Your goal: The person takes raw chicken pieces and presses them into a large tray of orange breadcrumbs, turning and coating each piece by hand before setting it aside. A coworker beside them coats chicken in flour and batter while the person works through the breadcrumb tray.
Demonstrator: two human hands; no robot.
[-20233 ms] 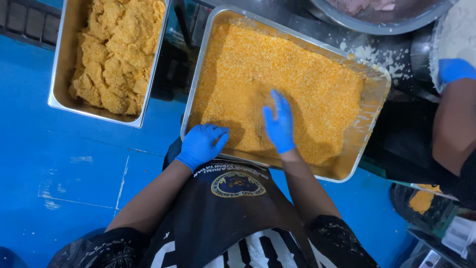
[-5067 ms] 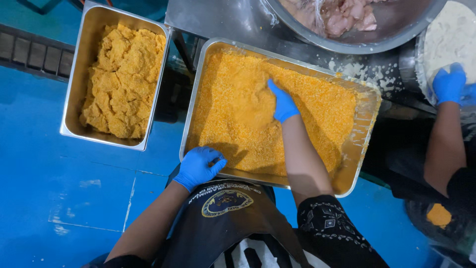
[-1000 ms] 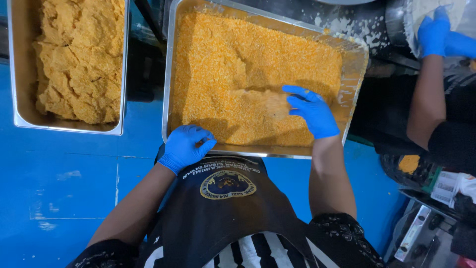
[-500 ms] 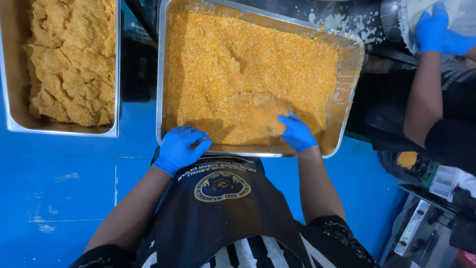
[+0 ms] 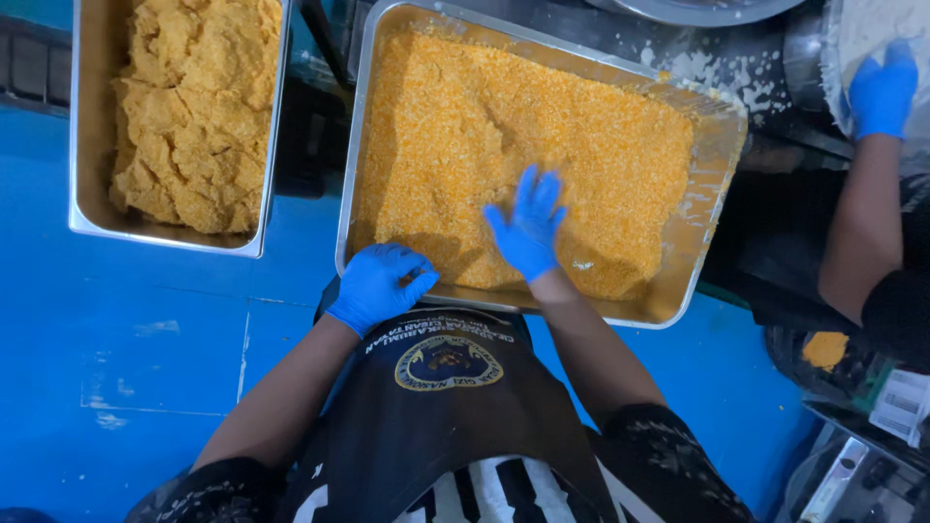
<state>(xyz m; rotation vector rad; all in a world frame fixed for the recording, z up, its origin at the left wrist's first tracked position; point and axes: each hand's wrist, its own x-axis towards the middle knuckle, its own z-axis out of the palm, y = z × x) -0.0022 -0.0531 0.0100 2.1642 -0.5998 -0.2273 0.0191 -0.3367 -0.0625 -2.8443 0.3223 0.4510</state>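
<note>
Hands in blue gloves work nearest: left hand (image 5: 378,286) curled, grip clamped on the near rim of the metal tray (image 5: 712,208); right hand (image 5: 528,225) fingers spread flat on orange crumbs (image 5: 542,126); farther left, second tray (image 5: 82,126) holds breaded pieces (image 5: 194,107); a co-worker's gloved hand (image 5: 880,89) far right.
</note>
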